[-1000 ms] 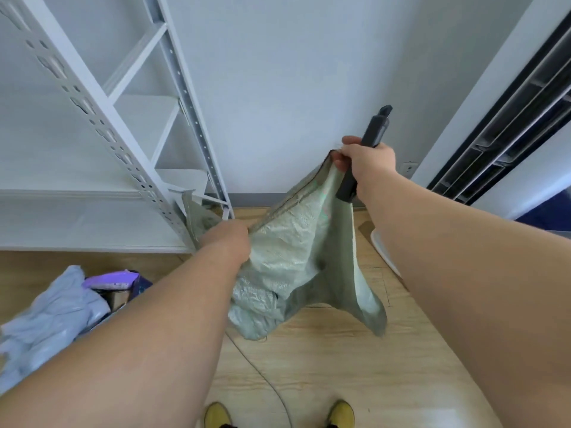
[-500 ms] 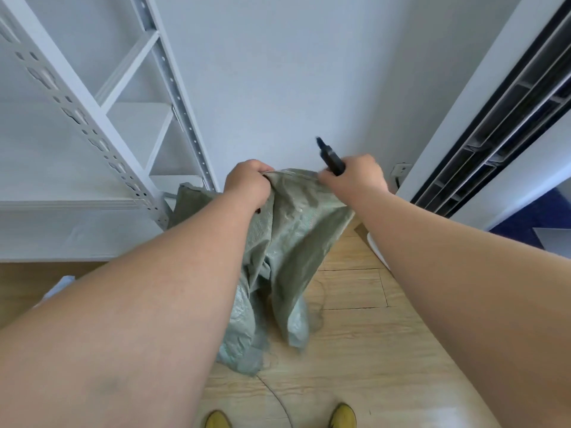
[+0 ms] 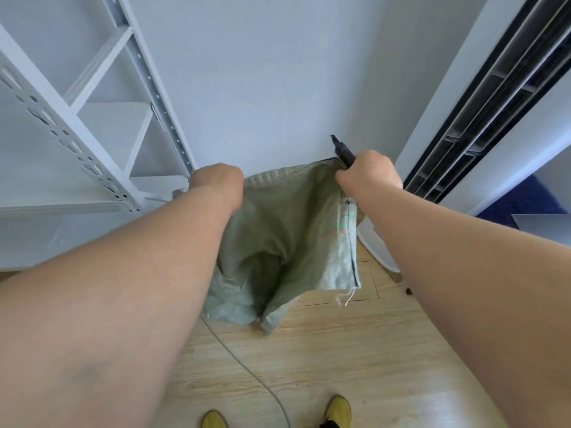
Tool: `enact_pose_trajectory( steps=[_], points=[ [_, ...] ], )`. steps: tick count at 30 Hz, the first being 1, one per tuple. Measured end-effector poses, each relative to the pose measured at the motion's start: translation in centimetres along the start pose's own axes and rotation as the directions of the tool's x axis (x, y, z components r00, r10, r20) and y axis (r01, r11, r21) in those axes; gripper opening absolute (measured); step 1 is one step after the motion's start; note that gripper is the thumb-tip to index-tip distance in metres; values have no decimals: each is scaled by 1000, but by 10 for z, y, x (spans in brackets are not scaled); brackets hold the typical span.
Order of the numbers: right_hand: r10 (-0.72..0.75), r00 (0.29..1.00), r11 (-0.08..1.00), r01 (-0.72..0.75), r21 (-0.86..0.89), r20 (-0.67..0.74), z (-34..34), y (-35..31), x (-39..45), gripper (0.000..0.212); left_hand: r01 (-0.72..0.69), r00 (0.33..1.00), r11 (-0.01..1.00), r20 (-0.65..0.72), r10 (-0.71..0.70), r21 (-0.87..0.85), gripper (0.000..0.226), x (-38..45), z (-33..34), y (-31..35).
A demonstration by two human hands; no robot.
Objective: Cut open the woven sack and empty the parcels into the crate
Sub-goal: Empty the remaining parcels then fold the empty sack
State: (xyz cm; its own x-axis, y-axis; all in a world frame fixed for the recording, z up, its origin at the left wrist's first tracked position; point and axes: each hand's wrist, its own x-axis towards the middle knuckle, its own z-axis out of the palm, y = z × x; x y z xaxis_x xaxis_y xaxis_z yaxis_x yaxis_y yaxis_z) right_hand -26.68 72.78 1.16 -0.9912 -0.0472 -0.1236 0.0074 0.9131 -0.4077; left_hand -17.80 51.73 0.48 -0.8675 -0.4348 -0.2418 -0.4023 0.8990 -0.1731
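The green woven sack [image 3: 287, 242] hangs limp and flat in front of me, held up by its top edge above the wooden floor. My left hand [image 3: 216, 183] grips the sack's top left corner. My right hand [image 3: 369, 174] grips the top right corner together with a black utility knife [image 3: 342, 151] whose tip points up and away. A loose white thread dangles from the sack's lower right corner. The crate and the parcels are out of view.
A white metal shelving rack [image 3: 92, 156] stands at the left against the wall. A white unit with dark louvres [image 3: 482, 112] fills the right. A thin cable [image 3: 247, 366] runs over the floor between my yellow shoes [image 3: 338, 410].
The view turned right, so the crate with parcels left the frame. My hands rose and spread apart, stretching the sack's top edge flat. The knife tip swung to point up-left.
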Motion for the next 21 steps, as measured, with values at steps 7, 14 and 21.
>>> enact_pose_trajectory(
  steps=[7, 14, 21],
  points=[
    [155, 880, 766, -394, 509, 449, 11, -10, -14, 24, -32, 998, 789, 29, 63, -613, 16, -4, -10, 34],
    [-43, 890, 605, -339, 721, 454, 30, -32, -31, 34, 16, 995, 506, 64, 76, -862, 14, -10, -24, 35],
    [152, 866, 512, -482, 711, 477, 41, -54, -33, 29, 83, 899, 404, 243, 365, -911, 51, -26, -23, 22]
  ],
)
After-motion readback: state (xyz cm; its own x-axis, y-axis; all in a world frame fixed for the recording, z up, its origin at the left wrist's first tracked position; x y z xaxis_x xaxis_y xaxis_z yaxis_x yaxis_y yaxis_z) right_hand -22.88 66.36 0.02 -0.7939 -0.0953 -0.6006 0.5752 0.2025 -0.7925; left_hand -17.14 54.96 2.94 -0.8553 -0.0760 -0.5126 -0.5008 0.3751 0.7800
